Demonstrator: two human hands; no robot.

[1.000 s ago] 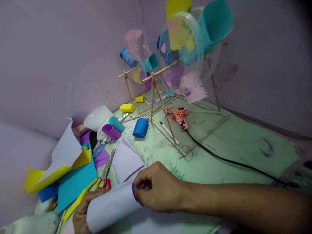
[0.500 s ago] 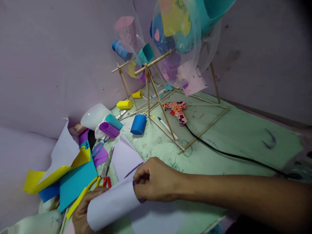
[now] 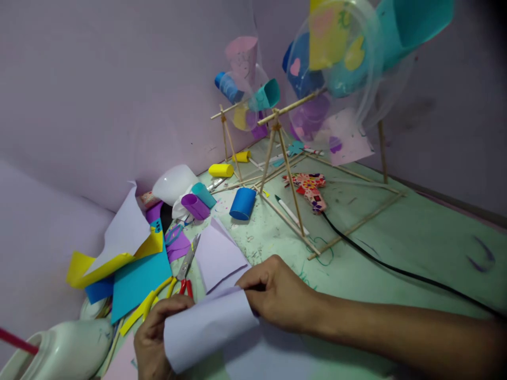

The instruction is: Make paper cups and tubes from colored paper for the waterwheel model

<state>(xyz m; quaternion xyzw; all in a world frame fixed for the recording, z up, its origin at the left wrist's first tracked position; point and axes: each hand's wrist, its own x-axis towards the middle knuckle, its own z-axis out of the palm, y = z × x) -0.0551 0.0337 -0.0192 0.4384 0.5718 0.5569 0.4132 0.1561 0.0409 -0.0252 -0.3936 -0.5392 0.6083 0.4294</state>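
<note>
A pale lavender paper tube (image 3: 209,327), rolled from a sheet, lies tilted between my hands near the front of the table. My left hand (image 3: 156,335) grips its left end, the fingers partly hidden behind the roll. At the right end, my right hand (image 3: 277,295) pinches the paper's upper edge between thumb and curled fingers. Beneath the tube is another pale sheet (image 3: 273,348). Just behind my hands lie folded lavender paper (image 3: 219,256) and scissors (image 3: 186,269) with red handles, blades pointing away.
Stick frames (image 3: 291,179) carry plastic discs with paper cups (image 3: 412,31). A floral glue gun (image 3: 309,190) trails a black cord (image 3: 376,256) rightward. Paper rolls, including a blue one (image 3: 243,203), sit mid-table. Coloured sheets (image 3: 140,279) and a white container (image 3: 75,343) are at left.
The view has shifted left, so things appear farther right. My right hand has moved from inside the tube's opening to its upper edge. My left hand keeps its hold.
</note>
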